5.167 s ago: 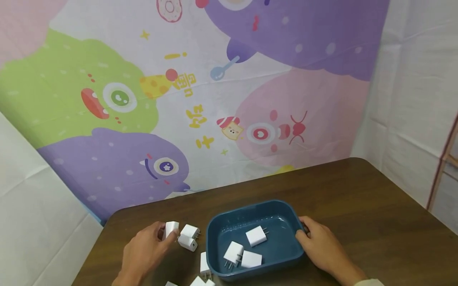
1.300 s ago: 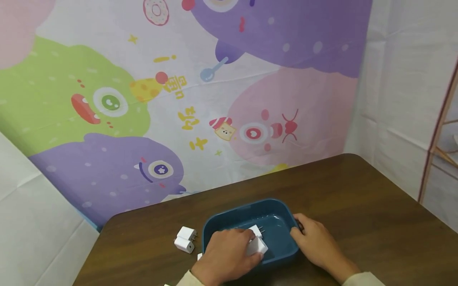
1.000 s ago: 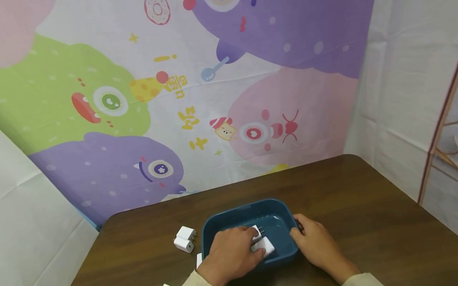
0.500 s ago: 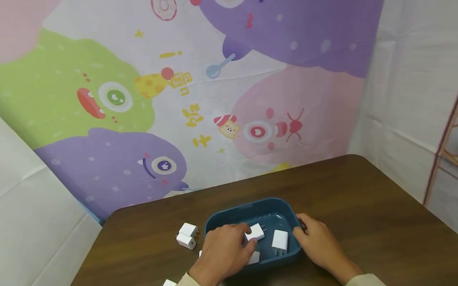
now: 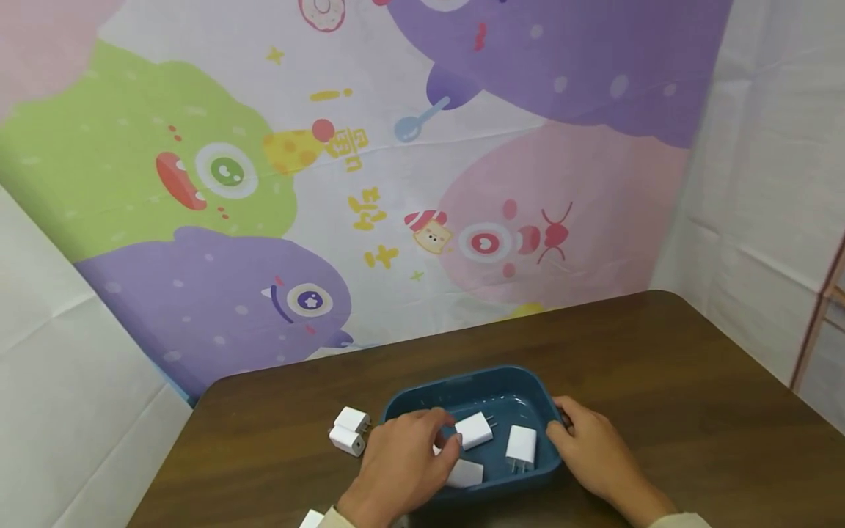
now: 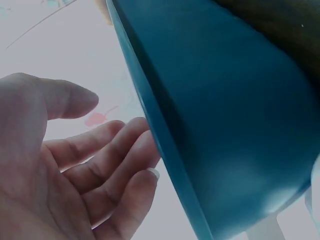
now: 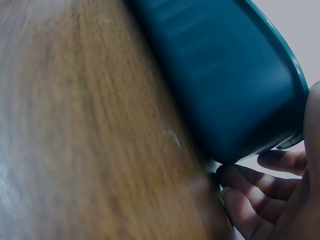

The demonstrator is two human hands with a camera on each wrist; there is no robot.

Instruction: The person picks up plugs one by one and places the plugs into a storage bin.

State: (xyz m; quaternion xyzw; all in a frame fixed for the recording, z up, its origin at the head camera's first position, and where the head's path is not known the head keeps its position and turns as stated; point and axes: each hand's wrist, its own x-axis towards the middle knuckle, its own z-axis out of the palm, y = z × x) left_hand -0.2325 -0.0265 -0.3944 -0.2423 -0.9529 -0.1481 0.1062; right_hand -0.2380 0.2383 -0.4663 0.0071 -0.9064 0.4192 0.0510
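Chargers [image 5: 474,430], white plastic blocks with metal prongs, lay in our blue rounded plastic tub [image 5: 491,385].
We clamped its end in our right hand [image 5: 594,447], likely to keep it steady; our left hand [image 5: 399,458] hung over its left side, thumb and fingers apart, holding nothing.

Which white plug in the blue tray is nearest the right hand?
The plug whose prongs point toward the tray's near wall, by the end the right hand holds; the others visible inside lie farther left.
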